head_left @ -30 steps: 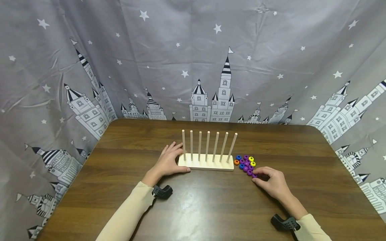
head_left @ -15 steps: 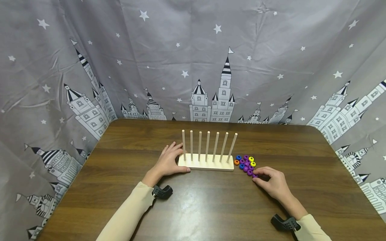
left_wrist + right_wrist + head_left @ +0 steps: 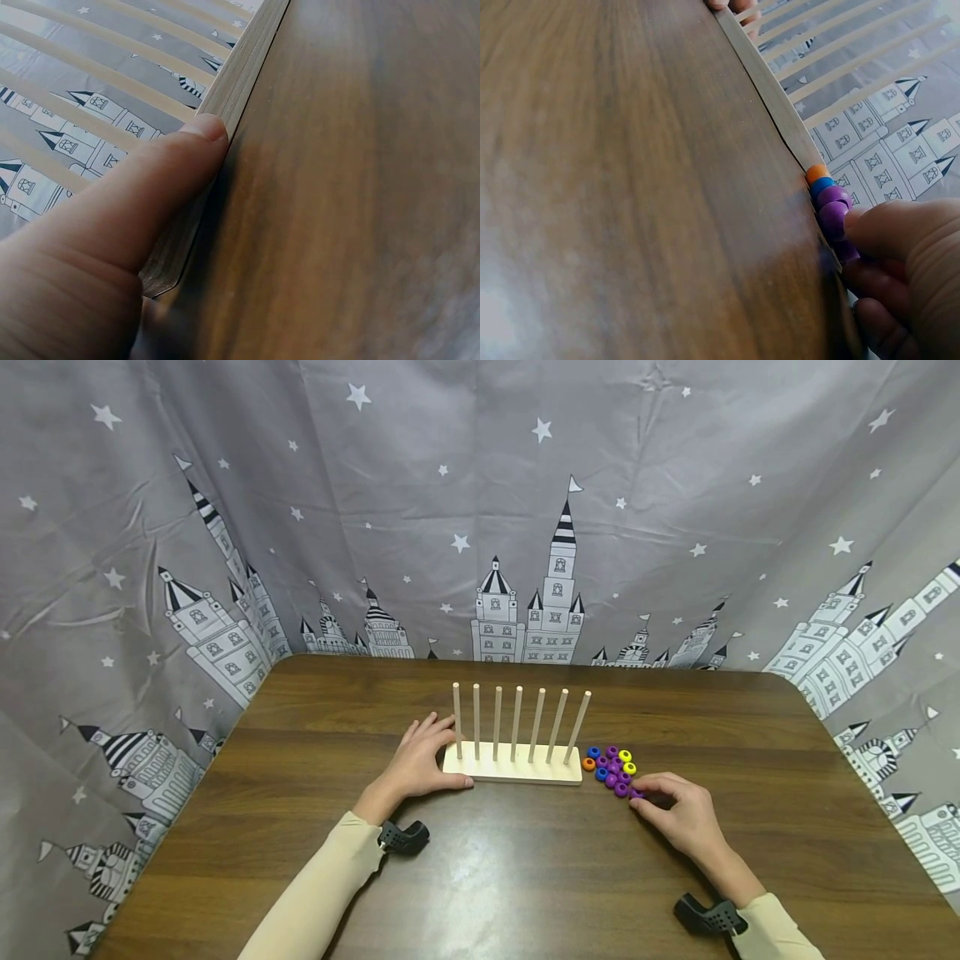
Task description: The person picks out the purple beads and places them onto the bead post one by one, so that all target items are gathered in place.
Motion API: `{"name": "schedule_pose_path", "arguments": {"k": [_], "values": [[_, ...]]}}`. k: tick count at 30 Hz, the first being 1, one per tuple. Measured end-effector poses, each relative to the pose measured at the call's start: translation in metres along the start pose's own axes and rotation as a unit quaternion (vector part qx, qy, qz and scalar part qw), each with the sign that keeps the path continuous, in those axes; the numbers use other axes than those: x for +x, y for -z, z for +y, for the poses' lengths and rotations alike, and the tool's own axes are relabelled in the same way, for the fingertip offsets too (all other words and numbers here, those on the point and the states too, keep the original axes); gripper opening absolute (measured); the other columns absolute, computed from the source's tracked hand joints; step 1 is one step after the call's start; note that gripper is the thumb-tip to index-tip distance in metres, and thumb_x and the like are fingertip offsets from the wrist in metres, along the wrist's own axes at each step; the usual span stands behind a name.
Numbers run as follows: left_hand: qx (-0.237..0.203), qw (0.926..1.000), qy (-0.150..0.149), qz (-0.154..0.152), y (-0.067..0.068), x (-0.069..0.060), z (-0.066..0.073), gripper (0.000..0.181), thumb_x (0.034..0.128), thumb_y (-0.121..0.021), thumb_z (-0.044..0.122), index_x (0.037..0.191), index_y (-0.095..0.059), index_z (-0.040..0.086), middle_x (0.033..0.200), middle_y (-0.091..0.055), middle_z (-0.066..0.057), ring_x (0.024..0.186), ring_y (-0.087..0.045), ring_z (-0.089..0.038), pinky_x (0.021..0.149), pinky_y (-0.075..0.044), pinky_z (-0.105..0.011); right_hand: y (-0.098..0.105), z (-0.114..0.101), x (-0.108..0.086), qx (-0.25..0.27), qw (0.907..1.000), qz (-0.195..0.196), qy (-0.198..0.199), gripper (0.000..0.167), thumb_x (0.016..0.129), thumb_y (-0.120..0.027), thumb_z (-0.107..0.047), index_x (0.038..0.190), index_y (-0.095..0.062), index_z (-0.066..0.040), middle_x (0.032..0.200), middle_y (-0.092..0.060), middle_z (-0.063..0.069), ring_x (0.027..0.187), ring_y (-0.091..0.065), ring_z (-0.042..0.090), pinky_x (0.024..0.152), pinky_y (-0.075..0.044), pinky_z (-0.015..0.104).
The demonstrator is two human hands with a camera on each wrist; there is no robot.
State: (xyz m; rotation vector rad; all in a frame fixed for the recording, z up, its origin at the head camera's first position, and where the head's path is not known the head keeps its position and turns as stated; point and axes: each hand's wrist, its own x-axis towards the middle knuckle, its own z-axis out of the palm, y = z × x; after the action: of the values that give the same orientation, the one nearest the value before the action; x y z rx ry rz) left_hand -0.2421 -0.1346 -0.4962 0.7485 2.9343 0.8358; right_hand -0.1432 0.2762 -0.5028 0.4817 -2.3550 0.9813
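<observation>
A pale wooden peg stand (image 3: 513, 768) with a row of several upright pegs stands on the brown table (image 3: 480, 877). My left hand (image 3: 415, 766) holds the stand's left end; the thumb lies along the front edge of the base in the left wrist view, and the other fingers reach behind. To the stand's right is a small group of round beads in purple, blue, yellow and orange. At the group's near right edge, my right hand (image 3: 682, 814) pinches a purple bead (image 3: 636, 793) between thumb and forefinger. The fingers partly hide this bead.
An orange bead (image 3: 588, 764) lies close to the stand's right end. Two yellow beads (image 3: 629, 768) are on the group's right side. Behind the table hangs a grey curtain (image 3: 480, 510) printed with castles and stars.
My right hand has shifted very slightly to the right with the purple bead, which now sits a little apart from the others. The left hand and the stand stay still.
</observation>
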Motion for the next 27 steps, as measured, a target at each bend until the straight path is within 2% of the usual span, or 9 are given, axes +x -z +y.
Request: {"name": "schedule_pose_path", "arguments": {"k": [27], "values": [[-0.007,1.0,0.004,-0.001,0.0012,-0.0006,0.0012,0.071,0.0697,-0.085,0.053,0.125,-0.069,0.012,0.16,-0.044,-0.017,0.155,-0.025,-0.045,0.126,-0.013,-0.067,0.0001,-0.001,0.0002,-0.003,0.9999,-0.004,-0.014,0.03,0.064,-0.088,0.01,0.086,-0.079,-0.008,0.085,-0.077,0.004,0.07,-0.063,0.001,0.061,-0.048,0.008]]}}
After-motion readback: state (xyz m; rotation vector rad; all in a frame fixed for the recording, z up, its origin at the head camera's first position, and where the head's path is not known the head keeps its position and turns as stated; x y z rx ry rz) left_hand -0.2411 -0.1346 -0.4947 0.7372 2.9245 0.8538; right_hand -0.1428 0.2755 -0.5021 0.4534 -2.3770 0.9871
